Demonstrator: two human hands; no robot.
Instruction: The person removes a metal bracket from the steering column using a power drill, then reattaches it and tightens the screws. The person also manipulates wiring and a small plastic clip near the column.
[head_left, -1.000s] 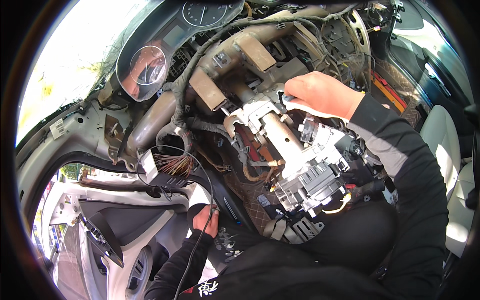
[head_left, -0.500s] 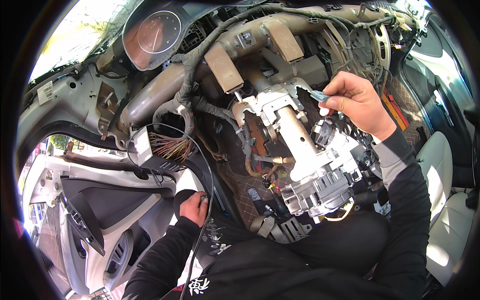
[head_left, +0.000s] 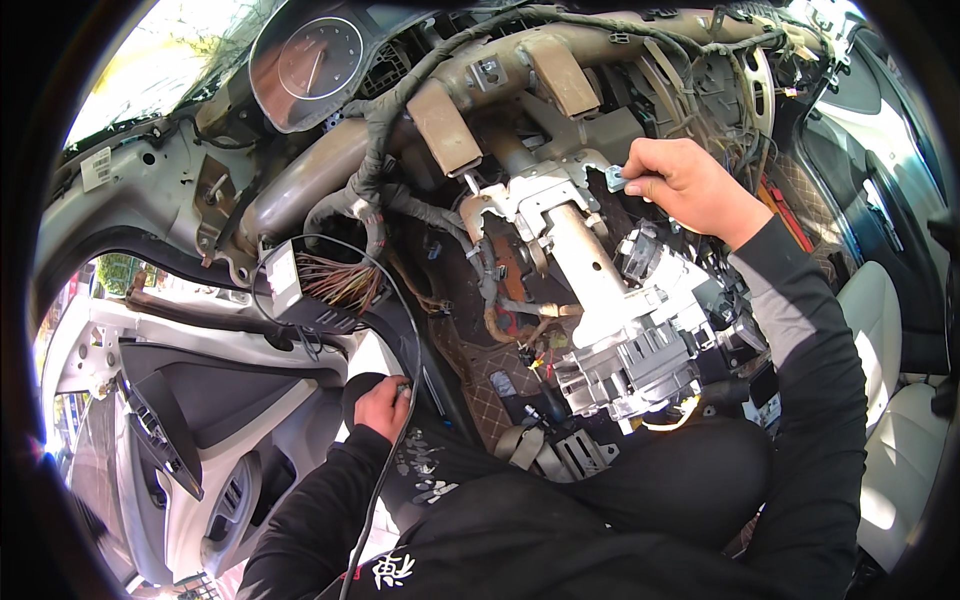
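Observation:
My right hand pinches a small blue-grey metal clip between thumb and fingers. The clip sits at the right-hand notched ear of the metal bracket on the steering column; whether it is seated on the edge I cannot tell. My left hand rests closed on my left knee. A bit of something greyish shows at its fingertips, too small to name. A thin black cable runs down just beside that hand.
The bare dashboard crossbeam spans the far side, with a taped wiring harness along it. A grey box with cut-looking wires hangs left. The instrument cluster stands far left. An open door lies left, a pale seat right.
My right hand has moved left with the clip, bringing it from beside the bracket's right ear up to that ear. My left hand stays on the knee. The view has shifted slightly.

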